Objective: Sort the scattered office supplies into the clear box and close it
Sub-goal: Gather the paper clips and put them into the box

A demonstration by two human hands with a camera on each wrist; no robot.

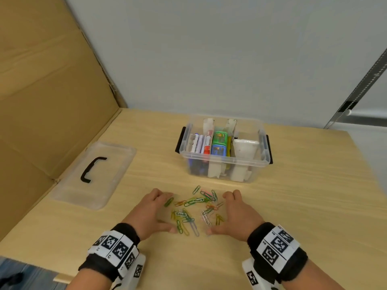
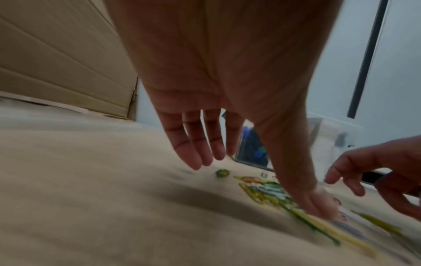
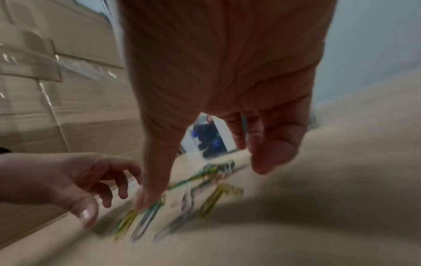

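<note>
The step in hand looks like gathering the last loose supplies: a scatter of coloured paper clips [image 1: 194,208] lies on the table [image 1: 303,206] toward its near edge, roughly midway between the left and right edges, and both hands are set around it. The left hand [image 1: 150,212] rests at the left side of the scatter with fingers spread and lightly curved, thumb tip down on the wood by the nearest clips; the right hand [image 1: 236,214] mirrors it on the right side, also spread and holding nothing. The clear box [image 1: 224,164] stands beyond the clips, nearer the far edge, open, with markers and small coloured cases already in its compartments. Its lid [image 1: 94,174] lies flat well apart, by the left edge next to a cardboard panel [image 1: 48,101]. The wrist views are blurred, so which clips are actually touched cannot be told. Next, I judge, the hands need to sweep inward to bunch the clips, then scoop or pinch them up; thin wire lying flat on wood is likely to slip out under the fingers, so several passes may be needed before the lid goes on.
</note>
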